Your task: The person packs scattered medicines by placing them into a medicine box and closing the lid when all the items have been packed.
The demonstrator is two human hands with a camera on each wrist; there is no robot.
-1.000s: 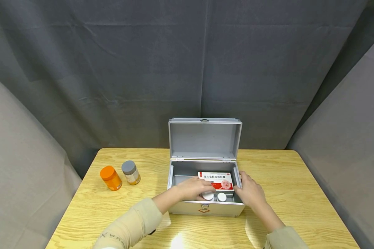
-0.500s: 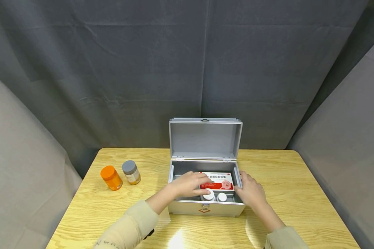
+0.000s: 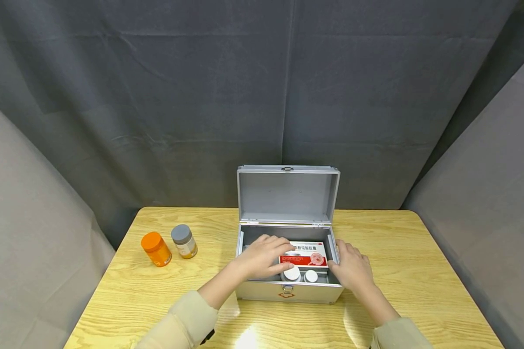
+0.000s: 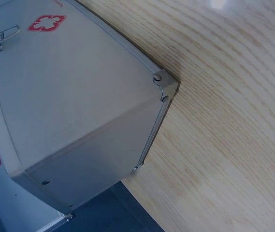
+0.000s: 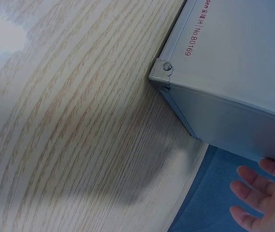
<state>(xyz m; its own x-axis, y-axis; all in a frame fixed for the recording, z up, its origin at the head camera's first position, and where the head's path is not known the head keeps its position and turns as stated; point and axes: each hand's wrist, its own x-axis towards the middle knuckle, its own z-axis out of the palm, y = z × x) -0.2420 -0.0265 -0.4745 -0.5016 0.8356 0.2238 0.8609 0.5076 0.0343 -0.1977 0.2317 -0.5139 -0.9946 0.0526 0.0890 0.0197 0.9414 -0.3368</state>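
Note:
An aluminium first-aid box (image 3: 262,292) stands on the table with its lid raised. My left hand (image 3: 262,257) is over its left half, fingers relaxed and apart, holding nothing. Beside those fingers inside the box is a white-and-red medicine carton (image 3: 312,254). In front of it stand a larger white-capped bottle (image 3: 292,274) by my left thumb and a smaller white-capped bottle (image 3: 311,276). My right hand (image 3: 353,269) holds the box's right wall, thumb over the rim. In the right wrist view the index fingertip of the right hand (image 5: 272,198) meets the wall; the other fingers are spread off it.
At the table's left stand an orange bottle (image 3: 157,249) and a grey-capped bottle (image 3: 185,242). The upright lid (image 3: 286,196) rises behind the box. A dark grey curtain (image 3: 201,106) hangs behind the wooden table (image 3: 419,286).
My left hand has come away from the larger white-capped bottle, moving up and left, and its fingers have loosened. The right hand stays in place on the box.

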